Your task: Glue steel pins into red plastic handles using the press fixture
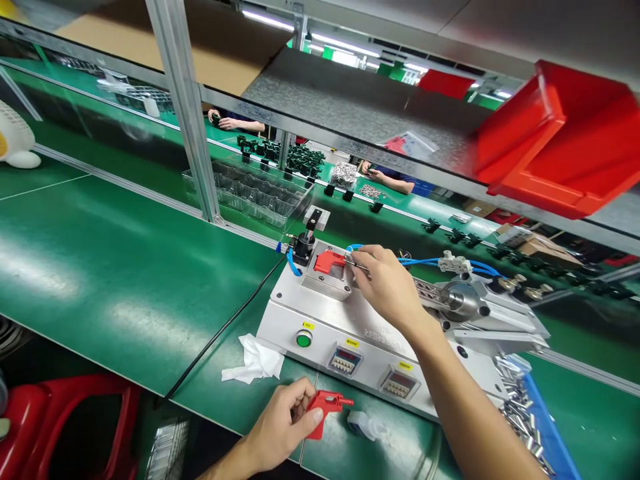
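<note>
My left hand (pixel 287 423) is closed on a red pistol-shaped plastic part (pixel 324 412), held above the front edge of the bench with its narrow nose pointing right. A second red plastic part (pixel 329 261) lies flat in the metal fixture (pixel 327 283) on top of the grey bench machine (pixel 345 327). My right hand (pixel 383 280) is at the right side of that fixture. Its fingers pinch a thin metal rod (pixel 356 263) that lines up with the red part; the fingers partly hide the rod.
A blue bin (pixel 550 427) of metal tubes stands right of the machine. Crumpled white tissue (pixel 255 360) lies at its front left. A black cable (pixel 225 323) crosses the bench. Above hangs a shelf with a red bin (pixel 565 147). Co-workers' hands (pixel 233 123) show across the line.
</note>
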Demonstrator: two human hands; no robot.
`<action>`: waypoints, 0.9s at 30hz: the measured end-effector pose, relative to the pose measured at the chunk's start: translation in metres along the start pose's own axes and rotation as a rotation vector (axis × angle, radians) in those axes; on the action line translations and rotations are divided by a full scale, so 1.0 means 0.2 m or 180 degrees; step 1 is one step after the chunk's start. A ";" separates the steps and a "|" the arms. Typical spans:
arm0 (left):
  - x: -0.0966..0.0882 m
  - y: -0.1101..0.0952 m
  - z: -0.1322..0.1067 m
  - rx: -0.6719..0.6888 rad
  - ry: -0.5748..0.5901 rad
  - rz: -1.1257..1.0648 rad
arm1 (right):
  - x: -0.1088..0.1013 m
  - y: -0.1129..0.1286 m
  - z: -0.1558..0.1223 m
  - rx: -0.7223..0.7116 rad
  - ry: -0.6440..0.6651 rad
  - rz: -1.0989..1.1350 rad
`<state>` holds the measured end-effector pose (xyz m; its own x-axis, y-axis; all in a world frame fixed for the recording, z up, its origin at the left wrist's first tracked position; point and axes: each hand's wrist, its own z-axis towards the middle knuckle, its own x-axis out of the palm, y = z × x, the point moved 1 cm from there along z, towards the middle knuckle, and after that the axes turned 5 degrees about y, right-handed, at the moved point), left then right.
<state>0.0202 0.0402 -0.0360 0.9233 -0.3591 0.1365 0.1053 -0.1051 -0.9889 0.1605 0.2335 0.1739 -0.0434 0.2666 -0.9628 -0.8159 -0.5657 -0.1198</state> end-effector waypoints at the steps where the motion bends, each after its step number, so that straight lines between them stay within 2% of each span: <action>1: 0.00 0.00 0.00 -0.0004 -0.0002 0.0020 | 0.00 0.02 0.02 -0.0005 -0.0014 0.0125; 6: 0.01 0.02 0.00 -0.0054 0.0038 0.0063 | -0.01 0.09 0.15 0.0145 0.0463 0.0236; 10: 0.00 0.01 0.00 -0.0108 0.0032 0.0007 | 0.01 0.08 0.21 0.0133 0.0630 0.0297; 12: 0.00 -0.01 -0.01 -0.0107 0.0012 0.0035 | -0.01 0.06 0.21 0.0044 0.0332 0.0513; 14: -0.01 -0.03 -0.01 -0.0109 -0.0005 0.0093 | -0.07 0.03 0.17 0.0025 -0.0323 0.0901; 16: -0.01 -0.04 0.00 -0.0120 -0.0014 0.0105 | -0.14 0.01 0.07 0.0096 -0.0958 0.1273; 17: 0.00 -0.03 0.00 -0.0128 -0.0022 0.0079 | -0.16 0.00 0.00 0.0126 -0.1131 0.1408; 19: 0.00 -0.02 0.00 -0.0139 -0.0043 -0.0021 | -0.17 -0.02 -0.17 0.0113 -0.1093 0.1556; 22: -0.02 -0.03 -0.03 -0.0143 -0.0025 -0.0158 | -0.09 -0.06 -0.44 0.0122 -0.0888 0.1507; 24: -0.07 -0.11 -0.06 -0.0017 -0.0047 -0.0028 | 0.00 -0.09 -0.58 0.0253 -0.0864 0.1337; 27: -0.20 -0.37 -0.03 0.0555 -0.0321 0.0626 | 0.11 -0.13 -0.69 0.0463 -0.0788 0.1115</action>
<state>-0.0271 0.0566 0.0311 0.9634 -0.2618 -0.0570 -0.0256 0.1217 -0.9922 0.2602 0.1459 0.1232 -0.4535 0.2673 -0.8502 -0.7993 -0.5441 0.2552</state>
